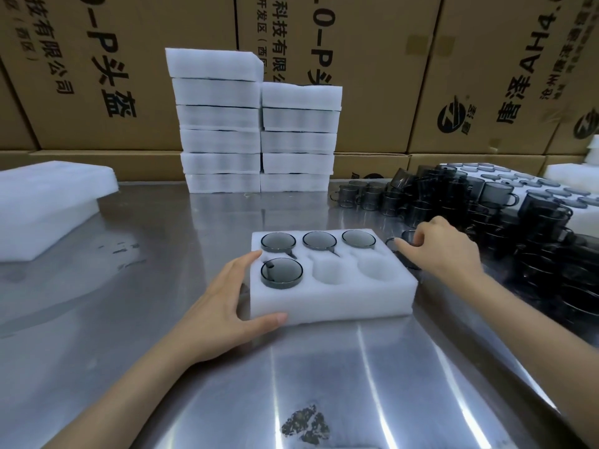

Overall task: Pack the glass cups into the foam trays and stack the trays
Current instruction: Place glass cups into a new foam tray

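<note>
Resting on the steel worktop (pixel 129 319), just right of the left hand (pixel 227 303): the foam tray (pixel 334 303), six pockets in two rows. Bracing its left end with that hand, fingers straight along the far-left edge, thumb pressing flat against the near-left corner, nothing gripped.

Sitting in the far row, three smoky glass cups (pixel 319 240); a fourth cup (pixel 281 271) filling the near pocket closest to the left hand. Remaining bare, the two near pockets (pixel 353 270) toward the right hand (pixel 444 251).

Reaching just past the tray's right end, that right hand curling its fingers over loose cups (pixel 409 236) on the worktop, fingertips touching a rim; not clear whether actually pinching one.

Piling up beyond and to the right of the right hand, a heap of dark cups (pixel 486 205), some lying atop white foam sheets.

Standing well beyond both hands, two stacks of packed trays (pixel 256 131) side by side, the left one taller. Lying far left of the left hand, a slab of foam (pixel 48 196). Lining the back, printed cardboard cartons (pixel 389 59).
</note>
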`<state>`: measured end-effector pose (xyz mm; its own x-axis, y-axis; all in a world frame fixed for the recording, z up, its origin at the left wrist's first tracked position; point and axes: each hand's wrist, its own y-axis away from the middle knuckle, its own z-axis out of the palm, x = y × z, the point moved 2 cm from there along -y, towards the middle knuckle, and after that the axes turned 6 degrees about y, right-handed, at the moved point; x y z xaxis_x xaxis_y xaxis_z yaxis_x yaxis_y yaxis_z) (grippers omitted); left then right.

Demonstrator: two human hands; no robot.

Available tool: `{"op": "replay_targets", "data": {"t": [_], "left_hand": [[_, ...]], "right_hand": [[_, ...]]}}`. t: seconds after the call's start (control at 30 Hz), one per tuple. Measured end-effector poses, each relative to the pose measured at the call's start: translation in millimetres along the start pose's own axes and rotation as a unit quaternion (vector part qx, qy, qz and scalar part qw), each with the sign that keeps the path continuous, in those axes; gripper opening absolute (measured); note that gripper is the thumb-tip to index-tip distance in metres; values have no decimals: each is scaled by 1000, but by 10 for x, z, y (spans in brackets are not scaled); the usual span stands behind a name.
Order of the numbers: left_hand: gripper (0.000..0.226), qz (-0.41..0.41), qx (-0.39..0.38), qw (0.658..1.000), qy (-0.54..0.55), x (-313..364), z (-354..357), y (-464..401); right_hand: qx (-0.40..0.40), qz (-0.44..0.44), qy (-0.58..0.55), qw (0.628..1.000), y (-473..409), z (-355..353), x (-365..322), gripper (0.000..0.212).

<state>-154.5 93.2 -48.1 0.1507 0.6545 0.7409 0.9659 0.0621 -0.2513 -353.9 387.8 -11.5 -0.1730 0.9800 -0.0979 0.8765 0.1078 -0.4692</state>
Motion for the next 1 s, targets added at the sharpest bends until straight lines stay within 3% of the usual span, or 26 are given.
{"op": "replay_targets", "data": {"t": [0.07,0.17,0.37,0.43,0.53,0.67,0.8,1.0], "left_hand": [[93,0,2,1000,-1,0,1,0],[94,-1,0,1000,-3,2,-1,0],[99,3,7,1000,-6,-25,10,-14],[100,3,7,1000,-7,-35,10,-20],[100,0,6,1000,-9,-48,10,-23],[100,-2,7,1000,-9,-54,15,-31],[99,-5,5,1000,-11,-50,10,-18],[102,-7,0,1000,-17,-45,11,-27]], "right_hand": [[-4,-5,-28,1000,57,20,-4,45],[-97,3,-59,994,39,83,44,65],[-200,26,-79,976,-50,-9,111,71],[-153,44,-83,984,-25,-79,74,69],[-40,55,-179,981,69,-274,-77,57],[-21,-39,-289,956,297,-585,-529,46],[25,-158,-175,972,506,-721,-991,41],[7,-224,-77,971,620,-633,-1197,43]]}}
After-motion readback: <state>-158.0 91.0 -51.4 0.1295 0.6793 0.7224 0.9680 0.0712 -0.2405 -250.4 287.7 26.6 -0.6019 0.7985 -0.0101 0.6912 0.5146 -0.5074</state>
